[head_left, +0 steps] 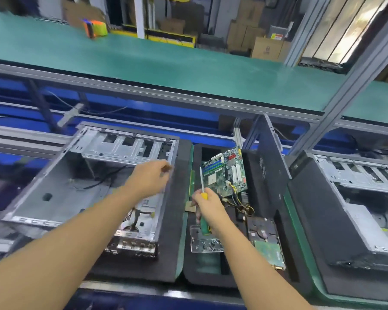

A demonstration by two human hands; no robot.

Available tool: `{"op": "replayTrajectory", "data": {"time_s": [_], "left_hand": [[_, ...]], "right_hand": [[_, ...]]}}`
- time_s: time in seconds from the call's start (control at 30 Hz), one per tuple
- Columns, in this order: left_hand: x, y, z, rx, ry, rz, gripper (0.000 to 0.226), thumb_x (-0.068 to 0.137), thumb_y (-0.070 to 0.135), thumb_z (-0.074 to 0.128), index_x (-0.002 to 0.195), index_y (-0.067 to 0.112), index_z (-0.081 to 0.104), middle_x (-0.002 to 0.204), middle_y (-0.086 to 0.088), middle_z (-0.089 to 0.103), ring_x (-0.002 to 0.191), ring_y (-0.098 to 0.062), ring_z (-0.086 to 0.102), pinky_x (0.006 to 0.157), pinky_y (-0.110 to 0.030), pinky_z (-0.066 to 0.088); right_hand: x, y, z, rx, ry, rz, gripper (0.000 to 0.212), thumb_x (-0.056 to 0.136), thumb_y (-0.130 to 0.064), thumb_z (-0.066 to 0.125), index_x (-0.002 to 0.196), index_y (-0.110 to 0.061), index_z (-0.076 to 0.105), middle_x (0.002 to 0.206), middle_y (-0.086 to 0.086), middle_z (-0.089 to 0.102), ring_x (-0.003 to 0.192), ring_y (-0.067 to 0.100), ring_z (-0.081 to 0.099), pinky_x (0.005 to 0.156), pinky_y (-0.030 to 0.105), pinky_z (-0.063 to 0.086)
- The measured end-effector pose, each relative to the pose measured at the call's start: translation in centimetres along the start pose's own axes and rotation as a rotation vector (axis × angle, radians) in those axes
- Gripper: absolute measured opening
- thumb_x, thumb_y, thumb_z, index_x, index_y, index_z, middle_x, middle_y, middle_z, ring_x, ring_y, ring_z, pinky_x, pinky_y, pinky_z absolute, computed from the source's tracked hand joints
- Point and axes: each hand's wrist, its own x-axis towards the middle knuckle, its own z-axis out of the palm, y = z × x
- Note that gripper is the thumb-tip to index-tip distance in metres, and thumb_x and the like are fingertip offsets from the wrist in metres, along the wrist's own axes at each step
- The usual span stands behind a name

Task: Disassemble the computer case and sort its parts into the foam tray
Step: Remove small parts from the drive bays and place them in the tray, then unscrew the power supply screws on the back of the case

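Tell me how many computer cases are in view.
2. The left case lies open beneath the left hand; the right case sits at the frame's right edge. Others may be hidden.

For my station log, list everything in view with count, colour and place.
open computer case: 1, grey, left of tray
second case: 1, grey and black, far right
foam tray: 1, black, centre
motherboard: 1, green, tray's far end
hard drive: 1, black, tray's near right
metal bracket: 1, silver, tray's near left
side panel: 1, dark grey, upright, right of tray
conveyor belt: 1, green, behind
cardboard boxes: several, brown, background
screwdriver: 1, yellow and green, in right hand
left hand: 1, over open case, blurred
right hand: 1, gripping screwdriver over tray
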Motion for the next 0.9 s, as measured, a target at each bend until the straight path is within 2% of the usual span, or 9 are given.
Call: {"op": "replayTrajectory", "data": {"time_s": [0.1, 0.2, 0.27, 0.33, 0.4, 0.53, 0.7, 0.77, 0.9], "left_hand": [[-1.2, -7.1, -4.2, 0.166, 0.234, -0.203, 0.027, 0.094, 0.026, 0.059, 0.12, 0.025, 0.065, 0.119, -0.003, 0.066, 0.111, -0.026, 0.06, 0.095, -0.041, 0.042], [-3.2, -14.5, -7.4, 0.283, 0.373, -0.48, 0.037, 0.089, 0.03, 0.063, 0.123, 0.016, 0.062, 0.127, -0.016, 0.056, 0.117, -0.039, 0.052, 0.098, -0.05, 0.04], [-4.5, -18.8, -8.9, 0.295, 0.289, -0.696, 0.05, 0.088, 0.04, 0.061, 0.129, 0.011, 0.054, 0.133, -0.019, 0.05, 0.12, -0.043, 0.049, 0.098, -0.052, 0.039], [-5.2, -22.0, -9.4, 0.179, 0.12, -0.818, 0.056, 0.092, 0.045, 0.055, 0.131, 0.007, 0.045, 0.135, -0.021, 0.05, 0.119, -0.044, 0.051, 0.096, -0.05, 0.04], [-5.4, -23.9, -8.8, 0.12, 0.038, -0.79, 0.043, 0.098, 0.038, 0.046, 0.124, 0.003, 0.045, 0.127, -0.026, 0.056, 0.111, -0.045, 0.054, 0.088, -0.046, 0.042], [-5.7, -24.9, -7.7, 0.285, 0.152, -0.662, 0.02, 0.101, 0.018, 0.037, 0.107, 0.003, 0.049, 0.108, -0.027, 0.063, 0.096, -0.047, 0.059, 0.071, -0.042, 0.039], [-5.8, -24.9, -7.9, 0.267, 0.157, -0.597, 0.027, 0.101, 0.023, 0.038, 0.106, 0.002, 0.055, 0.102, -0.024, 0.064, 0.09, -0.045, 0.06, 0.069, -0.04, 0.041], [-5.5, -25.2, -8.4, 0.236, 0.128, -0.586, 0.033, 0.101, 0.029, 0.036, 0.108, 0.004, 0.056, 0.1, -0.021, 0.064, 0.086, -0.041, 0.058, 0.069, -0.039, 0.043], [-5.6, -26.9, -9.3, 0.017, 0.093, -0.606, 0.051, 0.096, 0.057, 0.027, 0.11, 0.017, 0.055, 0.108, -0.015, 0.062, 0.095, -0.038, 0.055, 0.078, -0.042, 0.041]], "right_hand": [[0.5, -1.8, 4.0, 0.08, -0.015, 0.015, 0.02, 0.095, -0.028, 0.062, 0.096, -0.013, 0.048, 0.084, 0.008, 0.058, 0.041, 0.014, 0.045, 0.042, 0.024, 0.042], [0.9, -2.7, 7.0, -0.017, 0.001, -0.007, 0.039, 0.091, -0.04, 0.068, 0.106, -0.011, 0.047, 0.085, 0.007, 0.054, 0.057, 0.017, 0.049, 0.049, 0.025, 0.044], [1.1, -2.7, 8.3, -0.134, 0.058, -0.058, 0.039, 0.088, -0.041, 0.071, 0.106, -0.017, 0.045, 0.092, 0.004, 0.058, 0.068, 0.017, 0.051, 0.054, 0.028, 0.042], [1.2, -2.5, 9.1, -0.246, 0.139, -0.085, 0.034, 0.087, -0.035, 0.069, 0.105, -0.022, 0.044, 0.094, 0.003, 0.059, 0.07, 0.016, 0.05, 0.058, 0.031, 0.039], [1.3, -2.3, 9.6, -0.296, 0.206, -0.105, 0.031, 0.084, -0.032, 0.067, 0.102, -0.024, 0.043, 0.091, 0.005, 0.06, 0.066, 0.017, 0.049, 0.057, 0.031, 0.037], [1.5, -2.4, 10.0, -0.346, 0.289, -0.105, 0.029, 0.079, -0.033, 0.068, 0.091, -0.029, 0.043, 0.075, -0.001, 0.055, 0.054, 0.016, 0.041, 0.049, 0.028, 0.033], [2.2, -2.7, 9.4, -0.433, 0.271, -0.065, 0.031, 0.085, -0.038, 0.067, 0.102, -0.023, 0.046, 0.088, -0.001, 0.059, 0.063, 0.021, 0.051, 0.054, 0.031, 0.039], [2.3, -2.4, 9.5, -0.479, 0.268, -0.053, 0.031, 0.089, -0.041, 0.064, 0.099, -0.018, 0.046, 0.087, 0.003, 0.056, 0.067, 0.024, 0.049, 0.057, 0.033, 0.038], [0.2, -2.4, 10.7, -0.629, 0.484, -0.057, 0.038, 0.093, -0.051, 0.06, 0.098, -0.016, 0.047, 0.096, 0.002, 0.05, 0.069, 0.02, 0.05, 0.049, 0.028, 0.031]]}}
